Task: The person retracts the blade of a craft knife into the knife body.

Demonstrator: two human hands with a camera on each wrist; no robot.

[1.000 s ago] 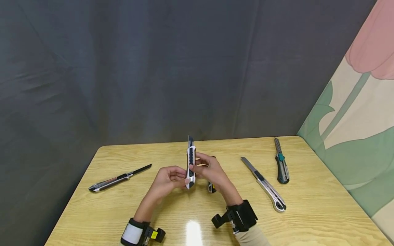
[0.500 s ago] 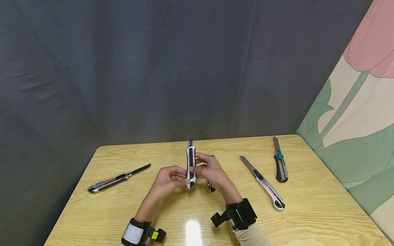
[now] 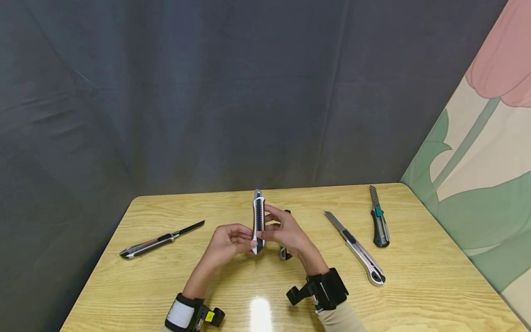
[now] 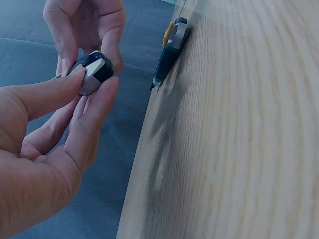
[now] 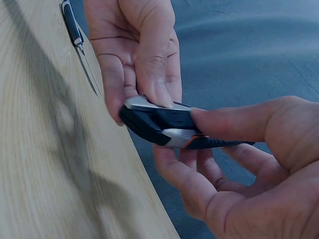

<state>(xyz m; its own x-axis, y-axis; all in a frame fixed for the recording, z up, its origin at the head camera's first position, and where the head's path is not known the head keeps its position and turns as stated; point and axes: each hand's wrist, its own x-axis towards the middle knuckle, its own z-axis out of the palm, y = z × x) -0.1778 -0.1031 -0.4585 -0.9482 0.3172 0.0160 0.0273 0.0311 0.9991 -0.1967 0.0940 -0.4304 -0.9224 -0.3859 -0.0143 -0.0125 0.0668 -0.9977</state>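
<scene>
A white-and-black utility knife [image 3: 259, 214] is held upright above the table, its tip pointing away. My left hand [image 3: 224, 244] pinches the butt end between thumb and fingers. From the other side, my right hand [image 3: 286, 233] grips the body, its thumb laid on the front near the lower end. Close up in the right wrist view, the knife's [image 5: 174, 134] silver and orange trim shows beside that thumb. A second utility knife [image 3: 285, 252], black with yellow, lies partly hidden behind the right hand.
On the left of the wooden table [image 3: 157, 295] lies a slim utility knife [image 3: 149, 246]. To the right are a long silver one [image 3: 361, 253] and a green-black one [image 3: 380, 223], blades exposed. A dark curtain [image 3: 232, 92] hangs along the back edge.
The right thumb has slid down the knife toward its butt end, and less blade now sticks out at the top. The left hand keeps its hold in place.
</scene>
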